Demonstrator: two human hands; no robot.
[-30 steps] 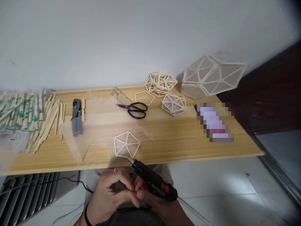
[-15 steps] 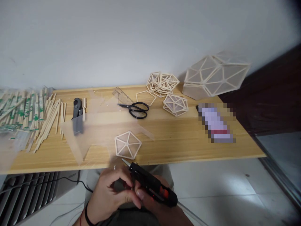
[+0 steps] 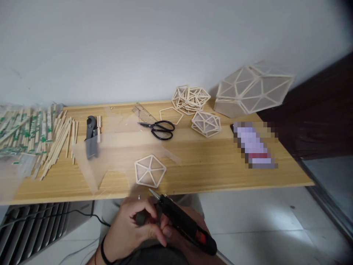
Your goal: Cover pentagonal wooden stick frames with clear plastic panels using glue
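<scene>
From the head view, your right hand (image 3: 180, 235) is wrapped around the black glue gun (image 3: 184, 224) just off the near edge of the wooden table (image 3: 220, 162), its metal tip pointing up-left toward the flat pentagon stick frame (image 3: 149, 170) lying near that edge. Your left hand (image 3: 132, 230) sits curled against the gun's nozzle end, fingertips pinched together, possibly on something too small to make out. Farther back lie black scissors (image 3: 160, 129), with a pile of chopsticks (image 3: 35, 136) at the far left.

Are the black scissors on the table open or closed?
Closed, or nearly so. The black scissors lie flat on the table, their blades together in one thin point toward the left and the two handle loops close together.
</scene>
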